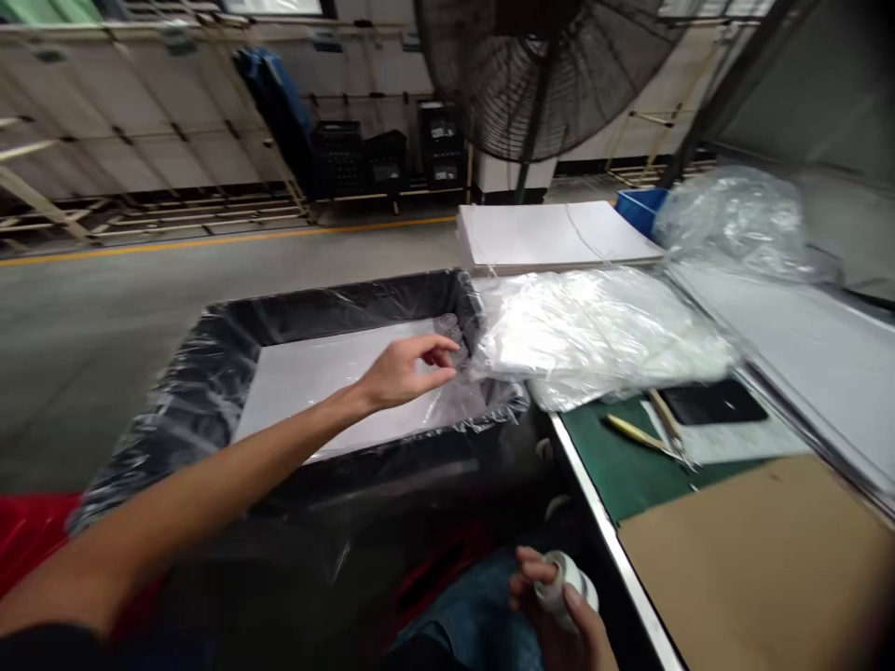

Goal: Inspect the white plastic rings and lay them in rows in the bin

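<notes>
My left hand [409, 373] reaches over a black bin [336, 308] lined with clear plastic film. Its thumb and forefinger are bent in a pinch around the edge of a clear round plastic piece [460, 357], partly hidden by the fingers. More clear round pieces [447, 323] stand in a row along the bin's right inner wall. A white sheet [300, 377] covers the bin's floor. Low by my lap, my right hand [559, 606] is closed around white, ring-shaped pieces [570, 582], apparently stacked; how many, I cannot tell.
Right of the bin, a green-topped workbench [608, 466] carries plastic bags [594, 326], a yellow-handled tool [640, 434], a dark phone [713, 403] and brown cardboard [762, 568]. White sheets [559, 231] are stacked behind. A large fan [538, 75] stands beyond; a red object [34, 531] lies left.
</notes>
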A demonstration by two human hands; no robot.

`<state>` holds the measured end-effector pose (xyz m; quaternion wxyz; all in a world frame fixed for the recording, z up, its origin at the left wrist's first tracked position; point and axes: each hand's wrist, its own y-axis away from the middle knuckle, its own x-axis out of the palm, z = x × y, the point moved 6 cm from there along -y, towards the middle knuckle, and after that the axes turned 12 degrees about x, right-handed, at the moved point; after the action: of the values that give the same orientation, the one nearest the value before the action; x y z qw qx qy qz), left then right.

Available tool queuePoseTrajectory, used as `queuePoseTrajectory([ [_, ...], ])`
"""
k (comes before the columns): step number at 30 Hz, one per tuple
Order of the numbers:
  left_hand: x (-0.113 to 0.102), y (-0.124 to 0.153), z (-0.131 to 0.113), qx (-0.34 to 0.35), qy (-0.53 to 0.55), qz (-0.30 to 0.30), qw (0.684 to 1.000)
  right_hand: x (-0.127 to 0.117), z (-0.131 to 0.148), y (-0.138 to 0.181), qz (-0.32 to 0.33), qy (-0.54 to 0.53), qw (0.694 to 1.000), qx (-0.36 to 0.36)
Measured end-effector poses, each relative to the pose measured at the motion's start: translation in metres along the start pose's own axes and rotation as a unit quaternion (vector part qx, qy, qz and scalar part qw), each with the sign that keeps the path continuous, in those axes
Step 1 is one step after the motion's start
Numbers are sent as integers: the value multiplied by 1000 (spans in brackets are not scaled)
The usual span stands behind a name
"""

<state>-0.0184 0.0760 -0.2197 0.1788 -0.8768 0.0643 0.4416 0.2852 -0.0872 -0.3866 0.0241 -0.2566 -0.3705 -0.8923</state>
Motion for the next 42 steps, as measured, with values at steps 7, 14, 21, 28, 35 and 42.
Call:
queuePoseTrajectory([
  [7,70,74,-108,107,235,87,962,39,31,22,69,88,991,-73],
  [14,145,84,-126,80,324,73,940,38,41,37,111,48,988,-95],
  [21,137,75,-137,148,250,47,956,38,46,33,99,17,986,-133],
  [28,135,80,-136,174,127,28,976,17,57,34,-66,66,976,-197],
  [35,132,79,-145,155,176,25,972,17,42,22,-49,8,989,-138],
  [42,133,77,-145,133,181,22,974,20,41,21,-43,5,993,-113],
])
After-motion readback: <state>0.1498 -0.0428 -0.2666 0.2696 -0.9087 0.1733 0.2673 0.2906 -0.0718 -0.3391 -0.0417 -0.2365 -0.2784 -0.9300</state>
